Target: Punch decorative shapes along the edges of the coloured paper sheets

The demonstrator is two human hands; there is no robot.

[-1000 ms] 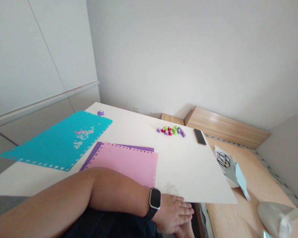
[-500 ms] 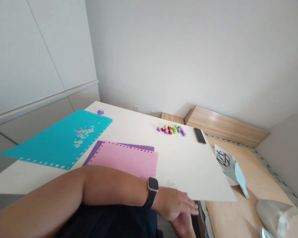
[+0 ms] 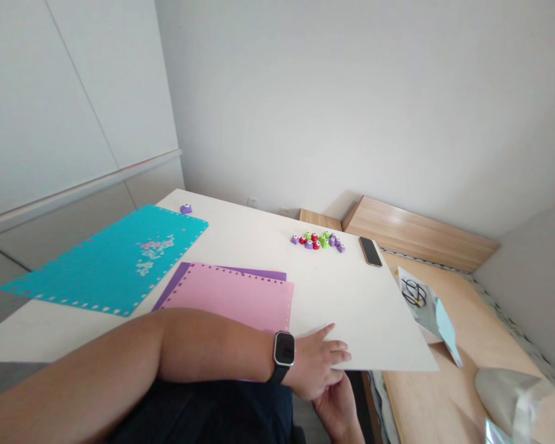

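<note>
My left hand (image 3: pixel 317 364), with a black smartwatch (image 3: pixel 285 349) on the wrist, lies on the white table at its front edge. Its fingers are spread, and nothing shows in them. Just below the edge, my right hand (image 3: pixel 338 404) is tucked against the underside of the left one; its fingertips are mostly hidden. Left of my left hand lies a pink sheet (image 3: pixel 240 296) with small holes punched along its borders, partly over a purple sheet (image 3: pixel 172 287). My left forearm covers the near part of both.
A teal sheet (image 3: pixel 97 265) with punched edges carries a pile of tiny paper bits (image 3: pixel 150 253). Several purple, red and green craft punches (image 3: pixel 317 242) stand at the back; one purple punch (image 3: pixel 185 209) is far left. A phone (image 3: pixel 370 251) lies at the right edge.
My left hand has moved up and back onto the tabletop, and its fingers have spread. My right hand has come up closer under it. The sheets and punches have stayed put.
</note>
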